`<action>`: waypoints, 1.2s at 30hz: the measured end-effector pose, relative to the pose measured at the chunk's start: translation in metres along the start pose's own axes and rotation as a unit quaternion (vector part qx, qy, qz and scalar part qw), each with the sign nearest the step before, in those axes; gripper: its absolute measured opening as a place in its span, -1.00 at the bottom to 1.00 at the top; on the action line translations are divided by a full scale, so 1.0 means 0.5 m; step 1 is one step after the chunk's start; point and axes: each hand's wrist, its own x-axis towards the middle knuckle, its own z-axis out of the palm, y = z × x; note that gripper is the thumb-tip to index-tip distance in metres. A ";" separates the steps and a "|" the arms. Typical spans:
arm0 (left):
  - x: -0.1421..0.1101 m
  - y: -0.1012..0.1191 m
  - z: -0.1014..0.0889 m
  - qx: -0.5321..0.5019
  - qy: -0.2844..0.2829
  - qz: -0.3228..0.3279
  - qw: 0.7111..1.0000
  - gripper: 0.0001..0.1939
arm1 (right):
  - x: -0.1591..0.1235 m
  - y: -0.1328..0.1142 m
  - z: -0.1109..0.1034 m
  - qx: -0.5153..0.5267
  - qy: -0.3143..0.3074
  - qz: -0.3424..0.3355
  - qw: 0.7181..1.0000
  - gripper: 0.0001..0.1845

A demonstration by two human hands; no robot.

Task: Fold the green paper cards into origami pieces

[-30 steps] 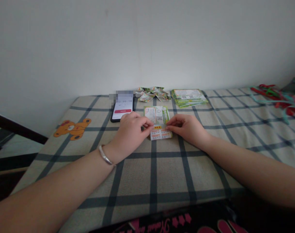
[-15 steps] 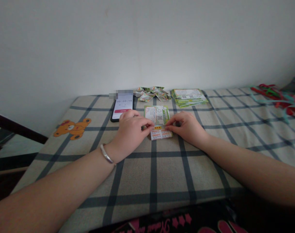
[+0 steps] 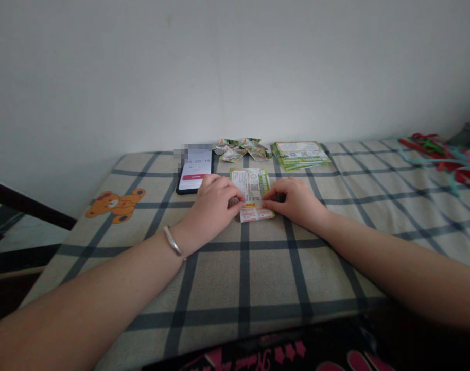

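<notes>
A green and white printed paper leaflet (image 3: 253, 180) lies in front of me with its near part folded up, showing orange and white print. My left hand (image 3: 221, 200) pinches its left edge at the fold between thumb and fingers. Across from it, my right hand (image 3: 291, 198) grips the right edge in the same way, closed at the fingertips. Behind the leaflet sit several small folded paper pieces (image 3: 242, 149) in the same green print. To their right lies a stack of flat leaflets (image 3: 302, 154).
A phone (image 3: 196, 170) with a running timer lies just beyond my left hand. An orange bear cutout (image 3: 117, 204) rests at the left. Red and teal strips (image 3: 447, 159) are heaped far right. The checked tablecloth (image 3: 273, 273) reaches to a white wall (image 3: 235, 67).
My left hand has shifted slightly to the right along the leaflet. Both hands keep hold of its edges, and the fold looks almost the same.
</notes>
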 end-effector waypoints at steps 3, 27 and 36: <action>-0.002 -0.004 0.002 0.008 -0.007 0.000 1.000 -0.91 | -0.001 0.005 0.003 -0.014 0.008 -0.012 1.000 -0.86; -0.006 -0.005 -0.019 0.132 -0.084 0.252 0.955 -0.80 | -0.017 -0.007 -0.004 -0.154 0.010 -0.199 0.968 -0.83; -0.035 0.029 -0.067 0.139 -0.159 0.223 0.952 -0.59 | -0.017 0.005 -0.005 -0.132 0.000 -0.222 0.966 -0.74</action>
